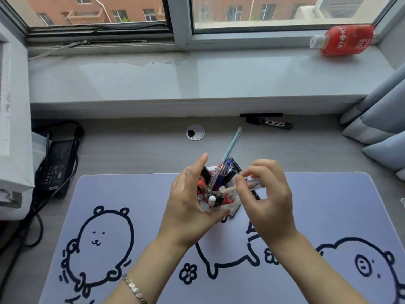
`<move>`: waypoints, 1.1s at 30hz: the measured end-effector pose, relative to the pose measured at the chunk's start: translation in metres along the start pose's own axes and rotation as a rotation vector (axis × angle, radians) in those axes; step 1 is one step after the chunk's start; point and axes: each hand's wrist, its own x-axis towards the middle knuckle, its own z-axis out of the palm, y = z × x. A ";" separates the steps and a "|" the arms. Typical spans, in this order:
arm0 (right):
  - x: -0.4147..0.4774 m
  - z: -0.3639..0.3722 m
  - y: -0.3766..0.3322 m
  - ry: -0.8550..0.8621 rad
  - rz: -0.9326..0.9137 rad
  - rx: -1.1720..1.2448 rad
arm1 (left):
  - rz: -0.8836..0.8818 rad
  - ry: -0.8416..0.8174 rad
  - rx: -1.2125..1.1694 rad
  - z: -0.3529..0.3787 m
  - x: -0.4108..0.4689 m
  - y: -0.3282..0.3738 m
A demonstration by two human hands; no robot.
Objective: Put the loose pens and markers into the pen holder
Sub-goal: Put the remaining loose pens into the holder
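Observation:
A clear pen holder stands on the lilac desk mat, packed with several pens. My left hand wraps around its left and front side. My right hand is at its right, thumb and fingertips pinching a clear-barrelled pen that lies across the holder's right rim. A light blue pen leans out of the holder's far side. A black whiteboard marker and a thin black pen lie loose at the back of the desk under the sill.
A red drink bottle lies on the window sill at the right. A black power adapter with cables sits at the left desk edge. A cable grommet is behind the holder. Curtain folds hang at the right.

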 end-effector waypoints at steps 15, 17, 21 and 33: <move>0.005 0.003 0.001 -0.583 0.112 0.066 | -0.141 0.024 -0.117 0.009 -0.008 0.003; 0.013 0.001 0.017 -0.464 0.177 0.039 | -0.141 0.054 -0.069 0.003 -0.007 -0.004; 0.015 0.002 0.044 -0.614 0.312 0.005 | -0.109 0.075 0.068 -0.002 -0.007 -0.018; -0.016 0.014 0.099 -0.919 -0.405 -0.616 | -0.264 0.144 -0.145 -0.019 -0.022 -0.031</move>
